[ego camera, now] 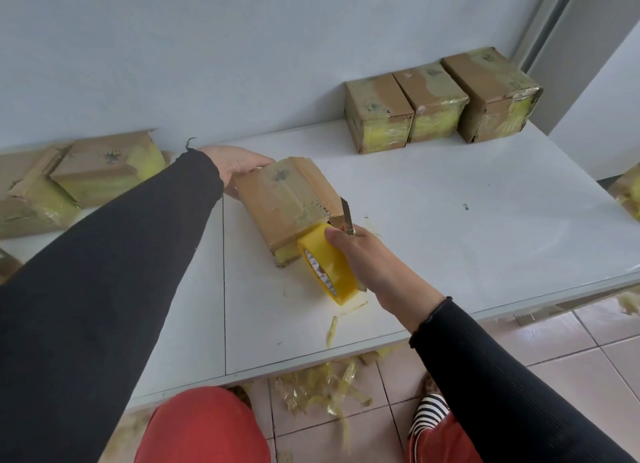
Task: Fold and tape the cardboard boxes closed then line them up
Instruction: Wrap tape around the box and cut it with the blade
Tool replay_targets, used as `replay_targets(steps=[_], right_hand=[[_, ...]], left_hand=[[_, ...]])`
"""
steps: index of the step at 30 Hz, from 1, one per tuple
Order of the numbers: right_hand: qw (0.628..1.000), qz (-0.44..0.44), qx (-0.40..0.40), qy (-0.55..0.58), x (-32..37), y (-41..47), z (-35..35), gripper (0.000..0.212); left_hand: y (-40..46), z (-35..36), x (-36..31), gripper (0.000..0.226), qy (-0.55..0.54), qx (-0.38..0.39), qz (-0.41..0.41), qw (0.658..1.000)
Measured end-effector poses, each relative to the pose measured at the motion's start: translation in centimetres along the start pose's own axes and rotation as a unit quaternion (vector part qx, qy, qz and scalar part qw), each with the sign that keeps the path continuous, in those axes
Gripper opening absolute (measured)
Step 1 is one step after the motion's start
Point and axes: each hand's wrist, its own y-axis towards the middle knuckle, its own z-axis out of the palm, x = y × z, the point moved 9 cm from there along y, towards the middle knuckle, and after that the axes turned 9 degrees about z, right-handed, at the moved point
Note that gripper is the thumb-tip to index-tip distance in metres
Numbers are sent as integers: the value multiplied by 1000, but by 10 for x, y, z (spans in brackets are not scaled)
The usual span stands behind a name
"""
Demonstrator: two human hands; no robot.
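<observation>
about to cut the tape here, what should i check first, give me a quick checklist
1. Left hand steadies the box at its far end: ok.
2. Right hand grips the tape roll: ok.
3. Roll against the box's near end: ok.
4. Cutter blade out, clear of the left hand: ok.
5. Tape flat along the top seam: cannot tell.
6. Space beside the three lined-up boxes: ok.

left hand (230, 166) steadies box (284, 199) | right hand (374, 265) holds tape roll (327, 263)
</observation>
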Motion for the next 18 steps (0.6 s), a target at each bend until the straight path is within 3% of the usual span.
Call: replay_targets(steps=[3,8,10,12,13,16,18], right_hand=[[1000,-2,-11,-11,0,0,0,67],[1000,-11,-23,-18,-3,3,-3,48],[1000,-12,-24,-15,-4,2,-4,48],[999,-17,-22,-18,-5,2,-3,47],[999,-20,-21,-19,-5,2,-3,47],[999,-26,-14,-13,-4,2,-3,50],[999,-31,-10,-8,-3,2,-2,46]], left_hand=[[-5,2,0,23,87,-24,-6,996],[9,-18,2,29,138,-82,35,986],[9,-36,-15,23,187,-172,109,961],[-21,-50,-44,17,151,-286,239,916],[-39,-50,-52,22,137,-308,285,897],[-81,-17,-67,50,252,-285,353,855],[-88,22,-62,57,302,-220,353,858]])
